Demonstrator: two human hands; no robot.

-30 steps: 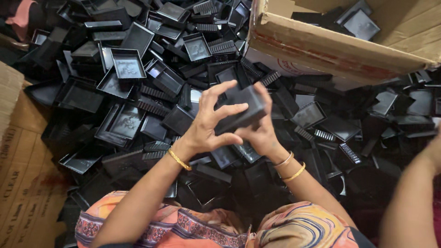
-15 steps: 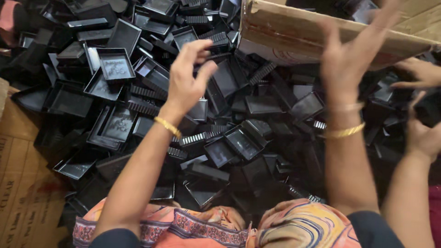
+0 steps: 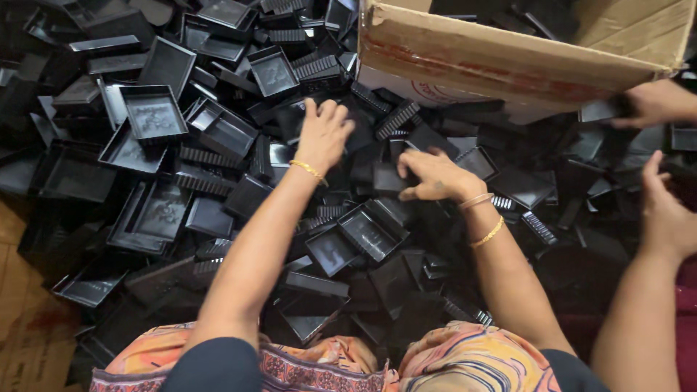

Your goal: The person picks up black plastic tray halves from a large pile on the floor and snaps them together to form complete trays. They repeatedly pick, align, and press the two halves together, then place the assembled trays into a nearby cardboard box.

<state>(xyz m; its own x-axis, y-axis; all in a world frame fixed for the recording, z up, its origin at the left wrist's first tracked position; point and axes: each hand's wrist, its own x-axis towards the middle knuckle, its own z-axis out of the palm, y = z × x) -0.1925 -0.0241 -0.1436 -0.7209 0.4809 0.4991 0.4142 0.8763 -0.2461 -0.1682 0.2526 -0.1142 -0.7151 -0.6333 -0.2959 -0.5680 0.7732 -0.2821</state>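
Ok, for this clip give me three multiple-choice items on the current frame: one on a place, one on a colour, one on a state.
1. Where is the cardboard box?
A. upper right, beyond the pile
B. lower left
C. on the person's lap

2. What colour are the plastic trays in the pile?
A. white
B. black
C. red

3. How does the left hand stand?
A. clenched round a tray
B. fingers spread, palm down on the pile
C. raised clear of the pile

Answers: 1 A, the box sits at the top right edge. 2 B, every tray is black. 3 B, the fingers lie flat on the trays; the right hand likewise reaches down among them.
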